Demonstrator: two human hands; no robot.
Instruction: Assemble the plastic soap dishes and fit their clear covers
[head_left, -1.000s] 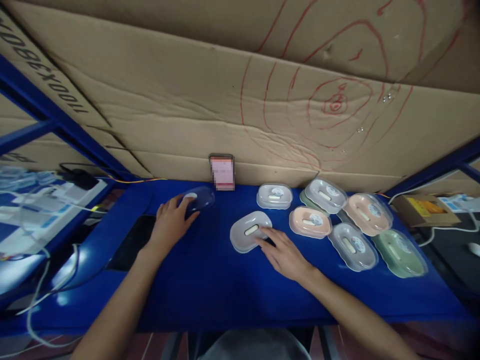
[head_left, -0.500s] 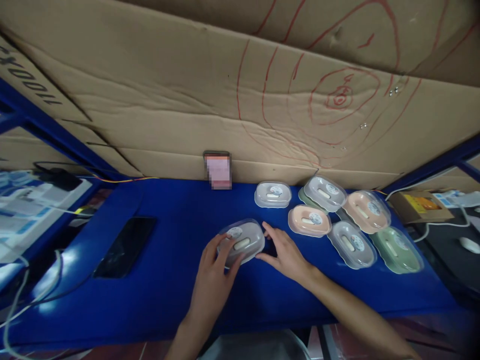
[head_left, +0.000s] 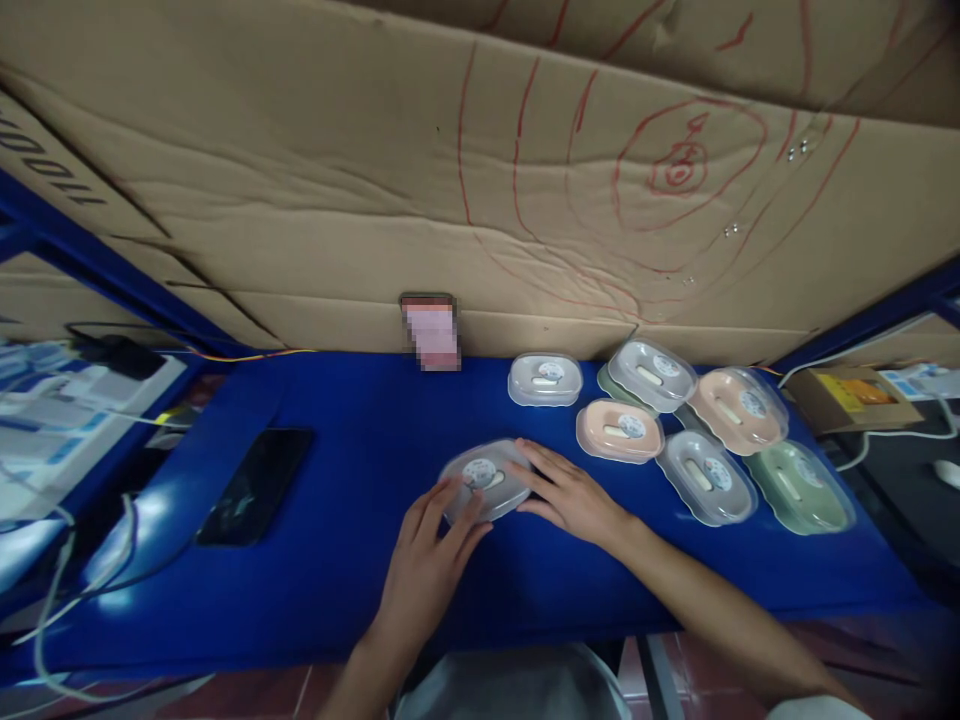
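Observation:
A grey oval soap box under a clear lid lies on the blue tabletop, a round printed label and a pale oblong piece showing through the lid. My left hand holds its left and near side, fingertips resting on the lid. From the other side, my right hand has its fingers over the right end and the thumb at the near edge. The fingers cover part of the rim. Just to the right lies a peach soap box, and behind is another grey soap box.
Several more boxes, including a green soap box, cluster at the right. A dark phone lies at the left. Another phone, its screen blurred, leans on the cardboard wall. Cables hang at the left edge.
My right hand has moved left onto the soap box's right end. The label now sits nearer the middle of the lid. The camera view has shifted slightly.

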